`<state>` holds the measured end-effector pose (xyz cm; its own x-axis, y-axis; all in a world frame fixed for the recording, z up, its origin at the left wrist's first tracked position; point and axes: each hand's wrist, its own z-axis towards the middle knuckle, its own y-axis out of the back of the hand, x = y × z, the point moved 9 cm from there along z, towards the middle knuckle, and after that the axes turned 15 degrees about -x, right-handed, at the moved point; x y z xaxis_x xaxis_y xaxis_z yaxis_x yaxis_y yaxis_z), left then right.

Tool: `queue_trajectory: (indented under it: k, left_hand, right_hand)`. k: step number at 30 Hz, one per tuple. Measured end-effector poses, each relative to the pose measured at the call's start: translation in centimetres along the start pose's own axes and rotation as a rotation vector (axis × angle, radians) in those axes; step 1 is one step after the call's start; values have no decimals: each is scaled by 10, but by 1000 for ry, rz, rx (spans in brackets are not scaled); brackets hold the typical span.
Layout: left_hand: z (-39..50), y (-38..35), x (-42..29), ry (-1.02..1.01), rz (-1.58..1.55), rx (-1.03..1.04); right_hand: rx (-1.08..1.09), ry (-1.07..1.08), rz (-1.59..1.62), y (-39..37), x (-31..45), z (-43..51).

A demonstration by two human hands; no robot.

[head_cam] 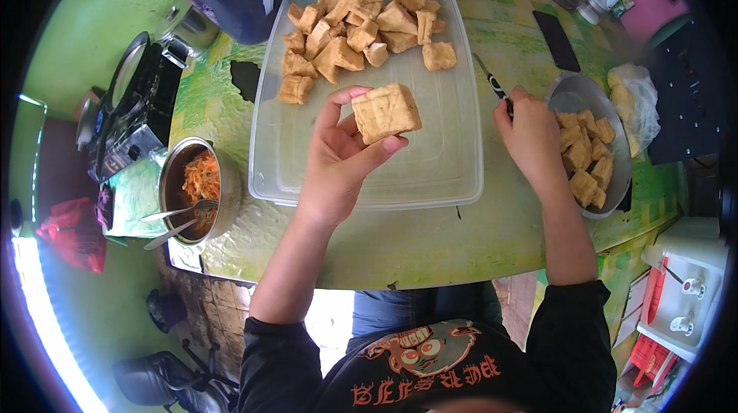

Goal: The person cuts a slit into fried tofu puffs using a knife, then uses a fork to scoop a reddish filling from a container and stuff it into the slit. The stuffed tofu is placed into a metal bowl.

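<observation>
Between the thumb and fingers of my left hand [340,165] is a block of fried tofu [386,113], raised over a clear plastic tray [426,171]. My right hand [527,125] grips a small knife [493,83] by its dark handle, blade pointing away from me beside the tray's right edge. Many fried tofu pieces [357,27] are heaped in the tray's far half. To the right of my right hand, a metal bowl [614,182] holds more fried tofu [585,151].
At left stands a metal pot [230,194] of shredded carrot mix [202,177] with a fork and a spoon. A pitcher [230,4] is behind the tray. A phone [556,41] and a plastic bag [634,102] lie at right. A stove [138,130] is far left.
</observation>
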<state>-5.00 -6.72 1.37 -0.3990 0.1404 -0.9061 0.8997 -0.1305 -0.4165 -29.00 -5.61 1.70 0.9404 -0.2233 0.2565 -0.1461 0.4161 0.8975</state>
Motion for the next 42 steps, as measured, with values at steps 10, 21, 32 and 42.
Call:
queue_trajectory:
  k: [10, 21, 32, 42]
  left_hand:
    - [-7, -10, -12, -218, 130, 23]
    - [-12, -14, -14, -333, 226, 99]
    - [-13, -12, -18, -364, 209, 91]
    - [-13, -13, -17, -365, 212, 100]
  right_hand:
    - [-473, 71, 396, 43, -1, 10]
    - [-604, 108, 604, 57, -1, 9]
    - [-590, -56, 1007, 59, -23, 14]
    - [-787, -109, 1487, 102, -44, 0]
